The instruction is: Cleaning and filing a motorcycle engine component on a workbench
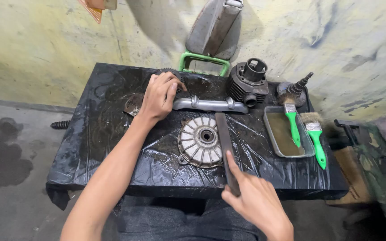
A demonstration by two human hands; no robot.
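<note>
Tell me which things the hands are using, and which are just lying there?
In use: flat file in right hand; toothed gear under left hand; round finned cover.
Lying about: two green brushes, tray, engine cylinder, metal pipe.

Bare forearms, no sleeves, gloves, rings or watch

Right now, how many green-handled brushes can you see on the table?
2. One green-handled brush lies in the metal tray at the right side of the table. The other brush lies just right of the tray, on the black plastic sheet. No other brush shows.
</note>
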